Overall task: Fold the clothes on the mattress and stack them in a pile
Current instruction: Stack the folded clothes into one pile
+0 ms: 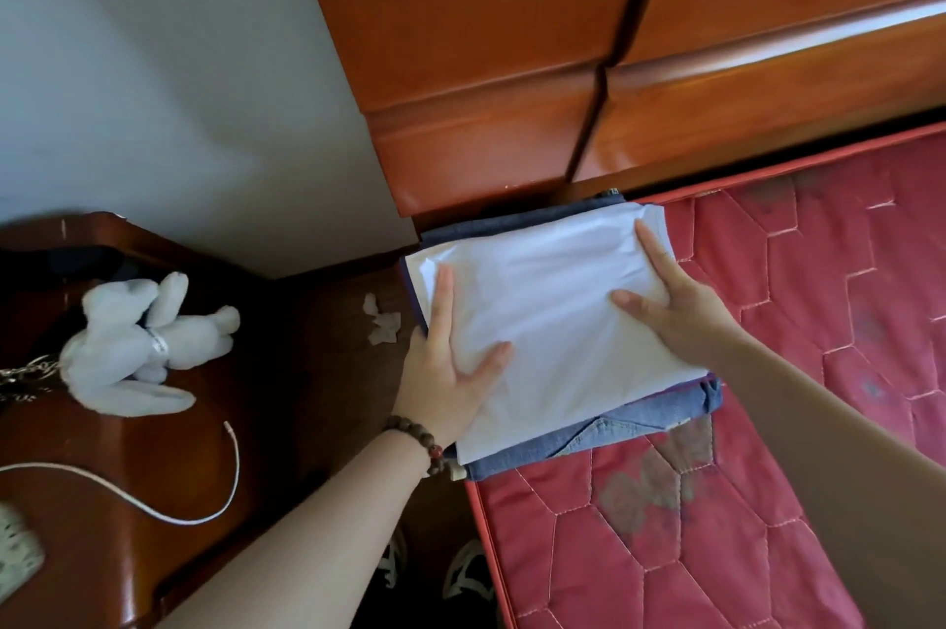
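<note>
I have both hands flat on the folded white garment (pixel 553 321), which lies on top of the pile at the corner of the red quilted mattress (pixel 798 372). My left hand (pixel 450 367) lies on the garment's left edge, fingers straight and thumb spread out across the cloth; it grips nothing. My right hand (pixel 675 306) presses on the garment's right side, fingers stretched toward the far corner and thumb pointing inward, also holding nothing. Under both hands, beneath the white piece, folded blue denim (pixel 614 434) sticks out at the near edge and at the far edge. A bead bracelet (pixel 417 436) sits on my left wrist. Beyond my hands rises the wooden headboard (pixel 563 65). Left of my left hand stands a dark wooden nightstand (pixel 128 475) carrying a white plush rabbit (pixel 138 347) and a white cable (pixel 225 480). Crumpled tissue (pixel 381 321) lies between the nightstand and the pile.
</note>
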{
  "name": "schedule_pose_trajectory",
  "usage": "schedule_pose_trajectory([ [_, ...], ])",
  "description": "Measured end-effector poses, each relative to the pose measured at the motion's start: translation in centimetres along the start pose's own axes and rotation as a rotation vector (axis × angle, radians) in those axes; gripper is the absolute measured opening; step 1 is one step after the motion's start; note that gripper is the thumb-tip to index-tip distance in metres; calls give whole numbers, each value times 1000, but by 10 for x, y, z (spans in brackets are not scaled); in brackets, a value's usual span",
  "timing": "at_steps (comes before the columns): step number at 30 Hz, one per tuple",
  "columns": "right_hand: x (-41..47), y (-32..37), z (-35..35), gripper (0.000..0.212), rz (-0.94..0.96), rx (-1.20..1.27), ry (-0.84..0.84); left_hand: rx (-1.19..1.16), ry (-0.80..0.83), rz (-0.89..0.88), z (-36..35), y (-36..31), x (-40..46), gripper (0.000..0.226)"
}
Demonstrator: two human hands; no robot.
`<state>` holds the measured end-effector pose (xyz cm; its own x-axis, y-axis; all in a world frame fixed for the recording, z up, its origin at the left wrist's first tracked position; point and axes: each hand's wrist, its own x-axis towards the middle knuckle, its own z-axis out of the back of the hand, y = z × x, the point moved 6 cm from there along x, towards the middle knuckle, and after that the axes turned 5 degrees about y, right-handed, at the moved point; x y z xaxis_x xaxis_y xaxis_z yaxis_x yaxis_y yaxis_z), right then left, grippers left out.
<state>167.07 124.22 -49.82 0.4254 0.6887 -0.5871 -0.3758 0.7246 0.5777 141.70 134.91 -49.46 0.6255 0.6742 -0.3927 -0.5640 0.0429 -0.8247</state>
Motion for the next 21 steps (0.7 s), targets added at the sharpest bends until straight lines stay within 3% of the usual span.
schedule_pose_trajectory([
  [3, -8, 0, 11, 73, -16, -482, -162, 304, -112, 54, 15, -7, -14, 74],
  [5, -28, 21, 22, 65, 132, -568, -433, 475, -318, -90, 26, -31, -31, 57],
  [7, -45, 52, 11, 58, 337, -546, -625, 535, -371, -306, 15, -58, -40, 51],
  [9, -47, 83, -25, 54, 501, -544, -595, 646, -299, -404, -10, -75, -32, 52],
  [13, -27, 98, -94, 57, 510, -644, -305, 946, -169, -221, -31, -58, -3, 59],
  [21, -6, 39, -44, 63, 337, -772, -424, 966, -181, -231, -34, -30, 9, 84],
])
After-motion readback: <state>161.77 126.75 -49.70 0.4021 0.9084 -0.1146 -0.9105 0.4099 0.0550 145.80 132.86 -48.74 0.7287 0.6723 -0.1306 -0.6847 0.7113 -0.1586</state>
